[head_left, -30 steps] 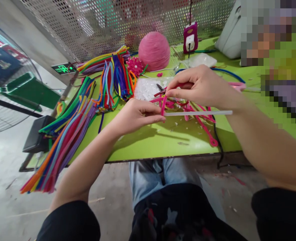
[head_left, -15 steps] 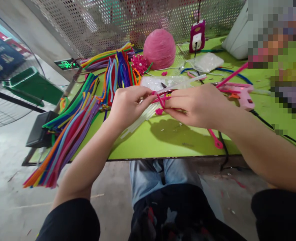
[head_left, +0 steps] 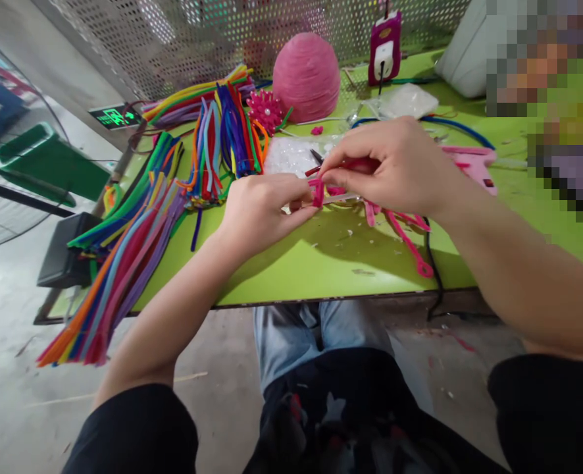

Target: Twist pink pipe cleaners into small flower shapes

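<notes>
My left hand (head_left: 266, 209) pinches a bent pink pipe cleaner (head_left: 318, 193) between thumb and fingertips, just above the table. My right hand (head_left: 395, 168) comes from the other side, its thumb and forefinger closed on the upper end of the same pipe cleaner. The piece is folded into a small loop, partly hidden by my fingers. Below my right hand lie more pink pipe cleaners (head_left: 406, 245), one ending in a small ring. Behind the fingertips a pointed tool (head_left: 316, 158) with dark tips shows in part.
Bundles of coloured pipe cleaners (head_left: 138, 257) lie on the left, some overhanging the table edge. Toward the back are a pink ball (head_left: 306, 79), a pink flower (head_left: 266, 112) and a plastic bag (head_left: 291, 155). At right lies a pink glue gun (head_left: 476, 166) near a black cable (head_left: 434, 283).
My right hand has risen and turned, its fingertips now above the pipe cleaner. The crossed strands between my hands now form a compact loop. The view has shifted slightly.
</notes>
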A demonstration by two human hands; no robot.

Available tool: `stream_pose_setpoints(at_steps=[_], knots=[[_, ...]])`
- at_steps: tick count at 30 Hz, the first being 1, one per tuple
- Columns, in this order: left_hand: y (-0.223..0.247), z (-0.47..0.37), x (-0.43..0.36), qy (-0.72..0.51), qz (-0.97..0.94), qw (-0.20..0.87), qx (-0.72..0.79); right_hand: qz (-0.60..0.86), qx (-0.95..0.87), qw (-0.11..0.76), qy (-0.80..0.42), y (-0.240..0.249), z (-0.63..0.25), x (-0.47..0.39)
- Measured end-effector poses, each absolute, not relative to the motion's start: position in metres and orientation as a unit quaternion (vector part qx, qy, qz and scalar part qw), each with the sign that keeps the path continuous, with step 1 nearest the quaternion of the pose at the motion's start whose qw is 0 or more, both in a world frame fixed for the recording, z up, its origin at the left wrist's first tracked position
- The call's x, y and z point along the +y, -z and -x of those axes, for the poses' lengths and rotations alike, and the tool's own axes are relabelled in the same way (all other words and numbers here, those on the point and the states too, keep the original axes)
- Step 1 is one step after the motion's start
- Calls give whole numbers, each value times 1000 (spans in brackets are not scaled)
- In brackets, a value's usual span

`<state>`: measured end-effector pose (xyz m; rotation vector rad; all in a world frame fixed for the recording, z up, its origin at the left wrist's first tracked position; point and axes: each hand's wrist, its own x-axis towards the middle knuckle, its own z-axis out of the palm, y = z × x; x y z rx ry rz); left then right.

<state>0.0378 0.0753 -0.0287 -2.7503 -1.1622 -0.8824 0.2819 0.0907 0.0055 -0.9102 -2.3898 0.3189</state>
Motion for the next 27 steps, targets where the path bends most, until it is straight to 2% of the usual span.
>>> stream_pose_setpoints(at_steps=[3, 8, 10, 12, 14, 17, 19, 24, 27], knots=[[25, -40, 70, 288, 892, -30, -347, 352, -862, 296, -211, -3, -287, 100], [20, -41, 66, 329, 875, -123, -334, 326, -829, 226, -393, 12, -295, 118], [21, -39, 69, 375, 840, -135, -368, 335, -806, 230, -430, 19, -291, 118], [22, -37, 76, 419, 800, -128, -409, 341, -817, 258, -387, 23, -284, 111], [24, -35, 83, 442, 775, -114, -436, 339, -857, 278, -270, 22, -276, 99], [24, -32, 88, 439, 774, -94, -447, 380, -894, 230, -62, 15, -268, 78], [23, -31, 89, 425, 785, -82, -443, 409, -893, 190, 13, 8, -268, 69], [24, -27, 88, 363, 825, -5, -432, 399, -904, 146, 48, -6, -275, 64], [27, -25, 89, 314, 851, 54, -417, 378, -917, 127, -15, -13, -279, 65]])
